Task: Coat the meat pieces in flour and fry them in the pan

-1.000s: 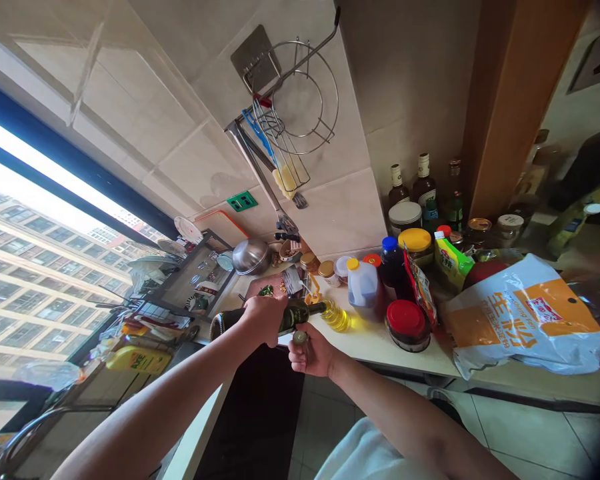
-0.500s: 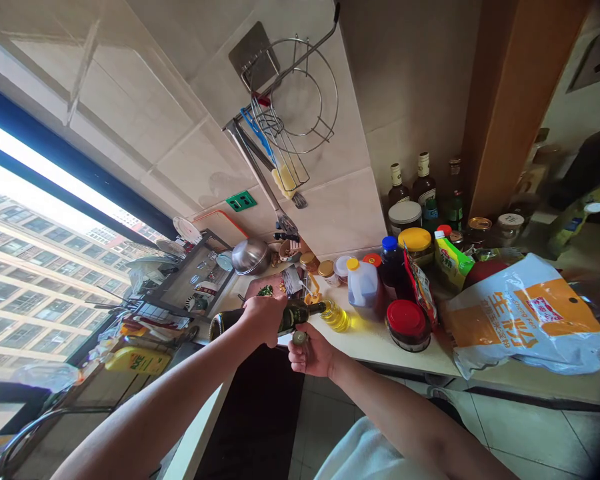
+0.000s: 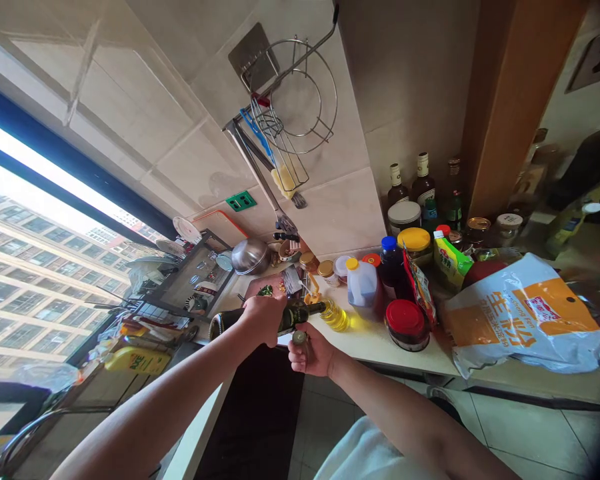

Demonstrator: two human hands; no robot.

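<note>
My left hand [image 3: 264,317] grips a dark green bottle [image 3: 294,314] held almost level, its open neck pointing right at a small glass of yellow oil [image 3: 336,315] on the white counter [image 3: 375,343]. Just below the bottle, my right hand [image 3: 311,351] is closed around the bottle's small round cap [image 3: 299,337]. Behind the hands lies a cutting board with chopped greens [image 3: 269,288].
Jars, sauce bottles, a white jug [image 3: 363,285], a red-lidded jar [image 3: 407,323] and an orange-and-white bag [image 3: 523,317] crowd the counter to the right. A steel bowl [image 3: 251,255] and dish rack [image 3: 195,277] stand left. A wire rack with utensils [image 3: 290,113] hangs on the tiled wall.
</note>
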